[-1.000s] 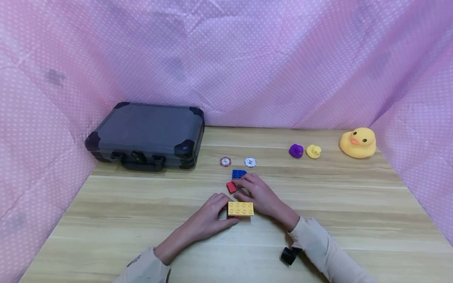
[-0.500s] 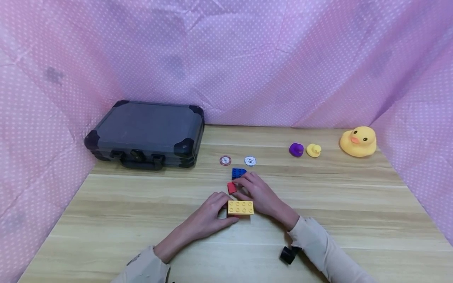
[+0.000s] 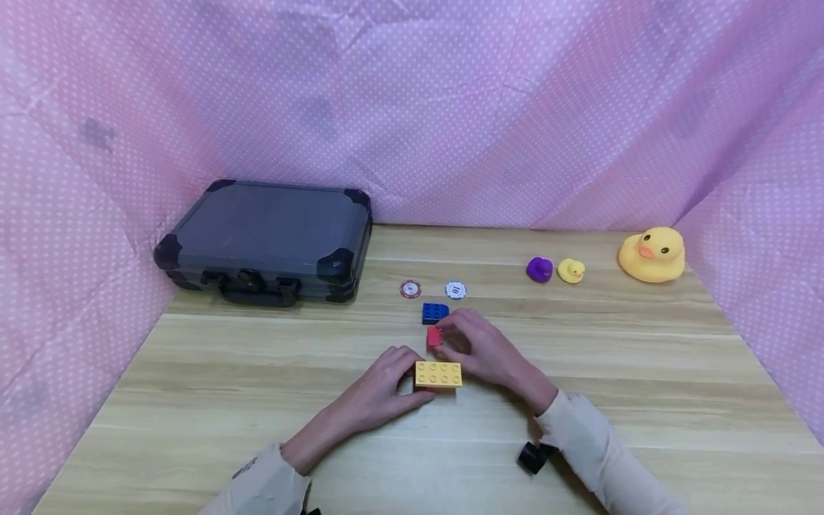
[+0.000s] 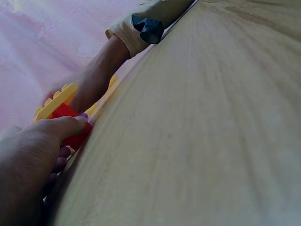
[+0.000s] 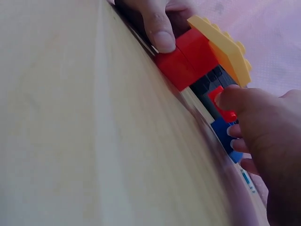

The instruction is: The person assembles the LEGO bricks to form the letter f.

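Observation:
My left hand (image 3: 380, 390) grips a small stack on the table, with the thumb along its near side. Red bricks (image 5: 186, 59) make up the lower part of this stack. A long yellow brick (image 3: 438, 374) caps it, overhanging to the right. Just beyond, my right hand (image 3: 492, 350) pinches a small red brick (image 3: 434, 336) between thumb and fingers. In the right wrist view, that brick's studs point sideways and down. Behind it a blue brick (image 3: 433, 313) with one rounded end lies on the table, close to the right fingertips.
Two poker chips, one red-rimmed (image 3: 410, 289) and one white (image 3: 455, 290), lie behind the blue brick. A grey case (image 3: 270, 229) stands at the back left. Toward the back right sit a purple duck (image 3: 538, 270), a small yellow duck (image 3: 571, 271) and a large yellow duck (image 3: 652, 256).
My right hand has shifted a little right, bringing the small red brick along and turning it straighter. The left hand keeps its hold on the stack.

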A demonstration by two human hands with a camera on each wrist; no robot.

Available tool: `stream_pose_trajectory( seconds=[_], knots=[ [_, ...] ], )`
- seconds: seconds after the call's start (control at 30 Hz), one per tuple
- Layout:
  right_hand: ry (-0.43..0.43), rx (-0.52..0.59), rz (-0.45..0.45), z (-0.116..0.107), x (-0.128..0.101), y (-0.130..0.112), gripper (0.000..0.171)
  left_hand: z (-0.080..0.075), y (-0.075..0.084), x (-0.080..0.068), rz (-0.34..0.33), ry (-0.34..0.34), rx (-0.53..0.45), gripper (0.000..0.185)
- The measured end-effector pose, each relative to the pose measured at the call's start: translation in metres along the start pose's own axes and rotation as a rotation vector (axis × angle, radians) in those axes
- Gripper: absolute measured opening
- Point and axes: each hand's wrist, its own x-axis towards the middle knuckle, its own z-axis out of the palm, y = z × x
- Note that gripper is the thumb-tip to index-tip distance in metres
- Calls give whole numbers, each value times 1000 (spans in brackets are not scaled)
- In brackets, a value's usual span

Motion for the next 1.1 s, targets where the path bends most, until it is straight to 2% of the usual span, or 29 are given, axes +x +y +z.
stream_pose_trajectory(
  seconds=[0.4,0.83,1.1],
  knots=[
    [20,84,-6,-13,-6,3,37,-1,2,0,-20,-7,-7,32],
    [136,91,-65,-22,-13,1,38,0,1,1,-22,-12,-12,33],
    [174,86,-105,-24,-17,-5,41,0,2,0,-28,-14,-10,33]
  ],
)
